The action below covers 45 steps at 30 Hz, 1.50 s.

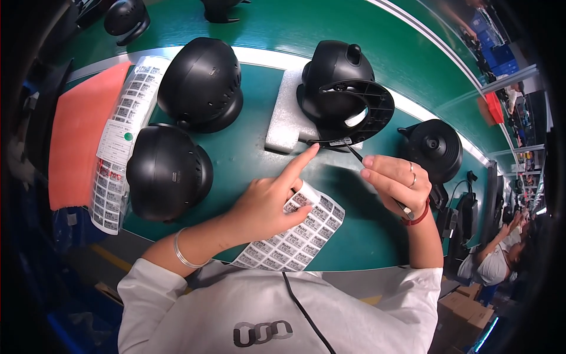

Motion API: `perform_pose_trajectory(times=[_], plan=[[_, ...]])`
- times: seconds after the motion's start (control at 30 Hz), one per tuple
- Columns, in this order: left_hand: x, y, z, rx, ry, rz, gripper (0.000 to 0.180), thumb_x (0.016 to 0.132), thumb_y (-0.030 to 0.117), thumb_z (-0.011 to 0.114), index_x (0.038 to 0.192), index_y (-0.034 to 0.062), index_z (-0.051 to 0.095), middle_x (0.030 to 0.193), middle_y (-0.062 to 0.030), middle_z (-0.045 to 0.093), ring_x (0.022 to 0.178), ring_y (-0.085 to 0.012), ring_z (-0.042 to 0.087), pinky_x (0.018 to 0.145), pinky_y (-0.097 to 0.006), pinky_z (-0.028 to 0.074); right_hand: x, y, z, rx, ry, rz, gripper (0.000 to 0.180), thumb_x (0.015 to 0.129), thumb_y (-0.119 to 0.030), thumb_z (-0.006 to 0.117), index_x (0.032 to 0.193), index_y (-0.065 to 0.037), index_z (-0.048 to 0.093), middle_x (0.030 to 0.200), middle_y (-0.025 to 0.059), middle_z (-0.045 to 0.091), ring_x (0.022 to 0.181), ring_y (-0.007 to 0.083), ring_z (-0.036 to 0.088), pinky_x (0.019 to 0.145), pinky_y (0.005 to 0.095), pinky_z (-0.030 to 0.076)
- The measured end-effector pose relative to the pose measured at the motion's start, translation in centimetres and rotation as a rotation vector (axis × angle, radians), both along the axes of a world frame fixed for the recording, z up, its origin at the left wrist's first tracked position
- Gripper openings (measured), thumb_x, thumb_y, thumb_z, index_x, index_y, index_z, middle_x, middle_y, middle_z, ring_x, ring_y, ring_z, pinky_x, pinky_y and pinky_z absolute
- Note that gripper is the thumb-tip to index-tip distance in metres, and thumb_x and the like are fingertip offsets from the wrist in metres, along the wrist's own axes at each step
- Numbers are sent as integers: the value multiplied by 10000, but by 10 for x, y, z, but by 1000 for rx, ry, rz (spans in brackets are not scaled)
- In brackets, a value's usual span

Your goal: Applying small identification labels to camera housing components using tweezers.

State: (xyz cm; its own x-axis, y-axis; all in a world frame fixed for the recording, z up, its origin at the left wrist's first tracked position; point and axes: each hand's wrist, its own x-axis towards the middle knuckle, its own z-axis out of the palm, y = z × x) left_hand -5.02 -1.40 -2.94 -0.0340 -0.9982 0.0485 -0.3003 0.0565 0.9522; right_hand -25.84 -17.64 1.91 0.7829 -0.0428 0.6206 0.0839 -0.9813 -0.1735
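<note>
My left hand (271, 203) grips a sheet of printed labels (295, 245) between its thumb and curled fingers. Its index finger stretches forward, its tip at the near edge of a black ring-shaped base (383, 106). In my right hand (401, 183) is a pair of dark tweezers (355, 154), held like a pen. The tweezer tips meet a small label (340, 141) on the base's near edge; whether they pinch it I cannot tell. The base belongs to a round black device (336, 65) lying tipped over on a white foam block (285, 112).
Two more rounded black devices (200, 82) (168, 174) stand at left. Beside them lie a long strip of label sheets (121, 133) and an orange sheet (82, 135). A black round unit (433, 147) sits at right on the green table (253, 150). Another person (495, 259) is at far right.
</note>
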Motion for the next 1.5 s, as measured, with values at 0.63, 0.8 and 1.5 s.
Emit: perform_pose_trajectory(times=[0.63, 0.8, 1.5], plan=[[3, 0, 8, 107, 32, -27, 877, 810, 7, 685, 1532, 91, 192, 831, -60, 666, 701, -100, 626, 688, -242, 502, 1, -4, -14, 267, -27, -67, 230, 670, 126, 720, 876, 24, 711, 855, 119, 713, 796, 231, 707, 715, 302, 583], [3, -1, 6, 94, 31, -24, 882, 808, 10, 689, 1532, 88, 192, 823, -58, 660, 692, -102, 619, 681, -240, 498, -3, 14, -26, 856, -111, -386, 130, 812, 75, 676, 939, 69, 702, 900, 135, 720, 830, 187, 694, 771, 250, 528], [7, -1, 0, 53, -27, 155, 767, 787, 149, 677, 1442, 79, 285, 815, -115, 598, 708, -346, 628, 681, -435, 498, 30, 20, 87, 544, -49, -513, 190, 829, -112, 579, 968, 13, 616, 749, 88, 539, 713, 220, 562, 669, 334, 477]])
